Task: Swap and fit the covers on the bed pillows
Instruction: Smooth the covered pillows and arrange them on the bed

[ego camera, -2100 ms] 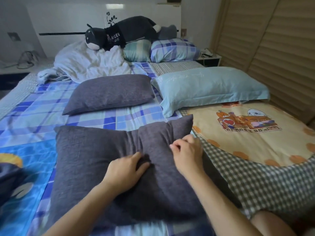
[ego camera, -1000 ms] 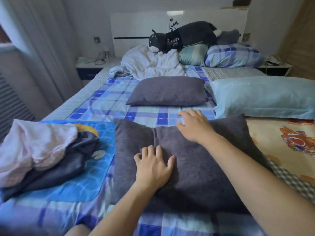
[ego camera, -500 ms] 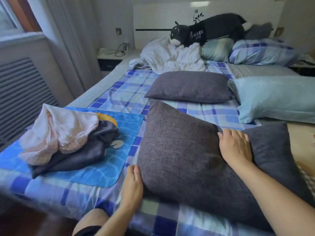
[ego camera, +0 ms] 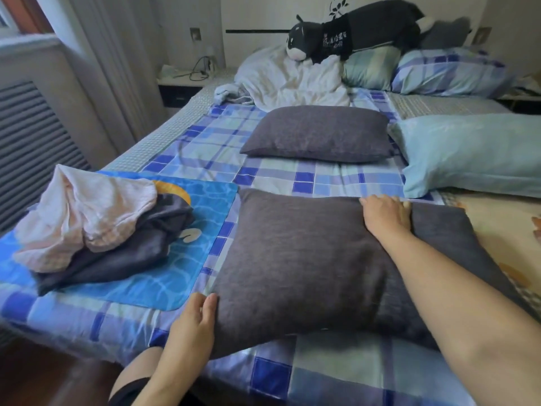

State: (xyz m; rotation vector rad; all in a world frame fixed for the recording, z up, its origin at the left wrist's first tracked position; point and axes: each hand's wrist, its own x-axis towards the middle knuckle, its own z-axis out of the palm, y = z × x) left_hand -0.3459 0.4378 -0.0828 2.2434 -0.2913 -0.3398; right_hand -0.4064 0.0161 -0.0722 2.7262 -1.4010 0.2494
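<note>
We are seating cover on near grey pillow. Left hand flat at corner, right hand flat on top; neither grip clamped. Next: square corners.

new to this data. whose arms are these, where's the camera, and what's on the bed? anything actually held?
No robot here: these are a person's two bare arms, filmed by one wide-angle camera worn on their head, looking forward and down. The left hand lies against the near left edge of the dark grey pillow; the right hand presses flat on its far edge. Neither closes round anything, so nothing is truly held. On the checked bed sheet lie a second grey pillow, a light blue pillow, and, at left, a heap of pink and dark cloth on a blue mat. A plush toy lies at the headboard.
</note>
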